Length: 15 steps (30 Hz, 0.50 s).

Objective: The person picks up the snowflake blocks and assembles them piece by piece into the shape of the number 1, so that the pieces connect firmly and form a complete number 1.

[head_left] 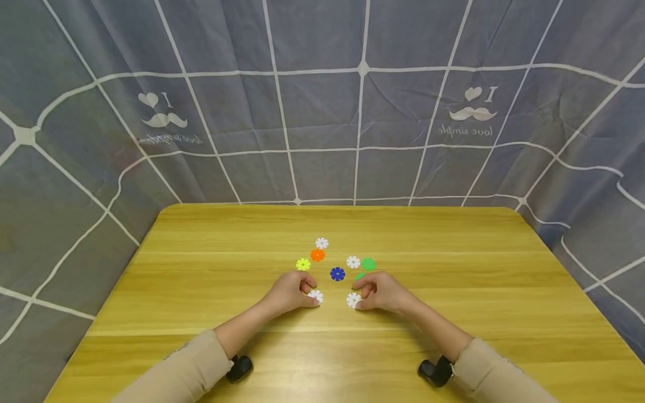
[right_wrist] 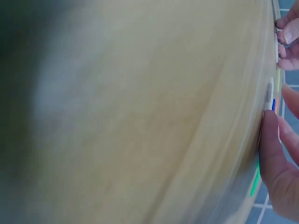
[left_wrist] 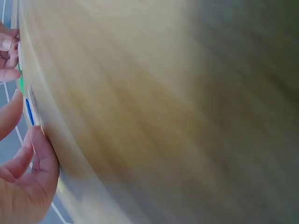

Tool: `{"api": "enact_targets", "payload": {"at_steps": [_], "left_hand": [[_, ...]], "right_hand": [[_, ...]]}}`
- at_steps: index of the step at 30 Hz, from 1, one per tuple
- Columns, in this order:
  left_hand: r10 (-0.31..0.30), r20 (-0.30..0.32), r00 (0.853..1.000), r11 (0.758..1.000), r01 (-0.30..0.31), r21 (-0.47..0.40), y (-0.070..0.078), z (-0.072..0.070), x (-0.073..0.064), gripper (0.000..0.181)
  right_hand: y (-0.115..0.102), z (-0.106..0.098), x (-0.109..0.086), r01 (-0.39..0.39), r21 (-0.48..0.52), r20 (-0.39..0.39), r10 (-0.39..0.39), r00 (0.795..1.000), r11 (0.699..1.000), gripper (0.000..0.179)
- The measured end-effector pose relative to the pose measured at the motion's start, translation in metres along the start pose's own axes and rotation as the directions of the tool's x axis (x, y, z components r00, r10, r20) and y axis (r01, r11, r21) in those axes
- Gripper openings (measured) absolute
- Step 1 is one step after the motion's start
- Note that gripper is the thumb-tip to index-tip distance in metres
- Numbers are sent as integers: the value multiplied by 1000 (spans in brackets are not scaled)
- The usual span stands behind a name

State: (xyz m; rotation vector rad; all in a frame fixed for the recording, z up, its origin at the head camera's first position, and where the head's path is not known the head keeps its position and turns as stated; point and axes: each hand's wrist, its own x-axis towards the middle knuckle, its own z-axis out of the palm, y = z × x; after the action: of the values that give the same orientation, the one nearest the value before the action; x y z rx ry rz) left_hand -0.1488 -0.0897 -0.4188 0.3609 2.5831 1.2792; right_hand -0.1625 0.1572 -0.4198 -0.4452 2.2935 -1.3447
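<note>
In the head view, my left hand (head_left: 291, 292) is at a white notched plastic disc (head_left: 316, 295) lying flat on the table. Its thumb overlaps the disc's near edge; the forefinger arches above the far side, apart from the thumb. Mirroring it, my right hand (head_left: 384, 292) has its thumb on the near right edge of another white disc (head_left: 353, 300), forefinger held away. A green disc (head_left: 360, 276) is partly covered by that forefinger. Between the hands, slightly farther off, lies a blue disc (head_left: 337, 273). The wrist views show both thumbs low along the tabletop.
Beyond the hands lie a yellow disc (head_left: 303, 264), an orange disc (head_left: 317, 255), a white disc (head_left: 322, 243), another white disc (head_left: 353, 262) and a green disc (head_left: 369, 264). They rest on a wood-grain table (head_left: 227, 235). A grey grid-patterned curtain (head_left: 322, 112) surrounds its far edge and sides.
</note>
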Motion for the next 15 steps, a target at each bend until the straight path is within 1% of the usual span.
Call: {"api": "enact_targets", "payload": {"at_steps": [4, 6, 9, 12, 15], "left_hand": [[6, -25, 1000, 997, -4, 81, 2, 3, 1, 29], [23, -24, 999, 990, -20, 140, 3, 3, 3, 30], [49, -6, 999, 976, -47, 213, 6, 3, 4, 31], [60, 12, 998, 968, -61, 244, 7, 3, 4, 31], [62, 20, 998, 966, -65, 249, 7, 4, 3, 31]], "right_hand": [[-1, 6, 3, -3, -94, -33, 0, 999, 996, 30], [-3, 7, 5, -4, -144, -49, -3, 999, 990, 27], [-7, 8, 5, -4, -207, -59, -9, 998, 978, 25], [-9, 10, 4, 5, -255, -57, -20, 998, 967, 25], [-10, 12, 2, 6, -273, -52, -21, 998, 962, 26]]}}
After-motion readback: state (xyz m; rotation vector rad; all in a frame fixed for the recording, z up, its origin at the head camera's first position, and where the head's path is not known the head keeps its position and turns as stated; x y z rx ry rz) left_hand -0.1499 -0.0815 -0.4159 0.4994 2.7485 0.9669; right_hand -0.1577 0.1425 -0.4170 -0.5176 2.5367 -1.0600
